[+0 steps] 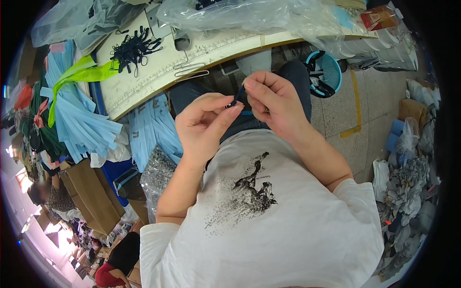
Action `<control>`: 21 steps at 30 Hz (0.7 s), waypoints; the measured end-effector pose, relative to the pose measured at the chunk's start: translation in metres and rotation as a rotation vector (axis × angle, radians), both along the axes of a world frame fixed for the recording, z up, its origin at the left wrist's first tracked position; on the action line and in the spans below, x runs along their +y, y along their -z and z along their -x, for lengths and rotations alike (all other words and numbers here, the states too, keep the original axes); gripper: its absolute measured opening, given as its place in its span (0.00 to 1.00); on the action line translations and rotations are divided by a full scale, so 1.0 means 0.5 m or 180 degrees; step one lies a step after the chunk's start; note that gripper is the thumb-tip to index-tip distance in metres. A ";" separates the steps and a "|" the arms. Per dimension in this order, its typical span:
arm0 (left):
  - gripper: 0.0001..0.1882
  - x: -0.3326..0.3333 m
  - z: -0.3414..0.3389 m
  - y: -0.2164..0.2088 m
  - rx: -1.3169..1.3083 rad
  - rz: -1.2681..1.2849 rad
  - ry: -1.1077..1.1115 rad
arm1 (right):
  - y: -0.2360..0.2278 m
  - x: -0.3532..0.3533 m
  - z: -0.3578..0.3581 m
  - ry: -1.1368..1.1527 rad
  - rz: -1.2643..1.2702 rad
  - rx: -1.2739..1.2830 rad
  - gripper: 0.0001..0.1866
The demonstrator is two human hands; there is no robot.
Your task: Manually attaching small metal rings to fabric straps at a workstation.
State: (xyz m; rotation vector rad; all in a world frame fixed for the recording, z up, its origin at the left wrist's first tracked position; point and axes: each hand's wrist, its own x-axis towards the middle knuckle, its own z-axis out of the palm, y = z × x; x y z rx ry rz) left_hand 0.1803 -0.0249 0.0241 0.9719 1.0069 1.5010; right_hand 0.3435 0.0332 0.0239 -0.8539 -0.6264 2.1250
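My left hand [204, 122] and my right hand [278, 101] are raised close together above my lap. Between them runs a short, narrow dark navy strap [237, 97]. The thumb and forefinger of my left hand pinch its lower end, while my right thumb and fingers grip the upper end. Most of the strap is covered by my fingertips, so its exact form is hard to make out. On the worktable [158, 79] ahead and to the left lies a loose pile of small dark navy cord loops [132, 52], apart from both hands.
Bent metal wire [191, 70] lies by the table's near edge, clear plastic sheeting [249, 14] along its back. Light blue fabric strips [86, 127] and a neon yellow-green strip [72, 81] hang at left. A turquoise basket [331, 72] stands right; grey scraps [408, 189] heap beyond. People are at lower left.
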 end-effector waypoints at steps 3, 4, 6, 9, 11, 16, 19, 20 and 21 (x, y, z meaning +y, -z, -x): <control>0.09 -0.003 0.001 -0.001 -0.0610 0.0257 0.0270 | 0.001 -0.001 0.001 -0.0031 0.0076 0.0062 0.08; 0.09 -0.003 0.003 0.006 -0.0608 0.0255 0.0269 | 0.000 -0.001 0.002 -0.0032 0.0074 0.0063 0.08; 0.09 -0.004 0.010 0.027 -0.1345 0.0134 0.0579 | 0.001 0.000 0.007 -0.0039 0.0023 0.0127 0.07; 0.07 0.002 0.002 0.031 -0.1792 0.0001 0.0651 | -0.004 0.004 0.009 -0.0084 0.0006 0.0160 0.07; 0.07 0.002 -0.002 0.031 -0.2068 0.0014 0.0739 | -0.001 0.002 0.007 -0.0113 0.0072 0.0229 0.07; 0.07 -0.002 -0.002 0.028 -0.2656 0.0079 0.0963 | -0.009 -0.006 0.010 -0.0144 0.0172 0.0326 0.07; 0.07 0.014 0.016 -0.005 -0.2110 0.0062 0.0952 | -0.004 -0.002 0.002 -0.0283 0.0275 0.0414 0.07; 0.06 0.034 0.025 -0.040 -0.1392 0.0055 0.0722 | 0.006 0.002 -0.004 -0.0356 0.0268 0.0435 0.07; 0.05 0.055 0.033 -0.076 -0.0680 0.0059 0.0485 | 0.011 0.006 -0.010 -0.0424 0.0271 0.0454 0.07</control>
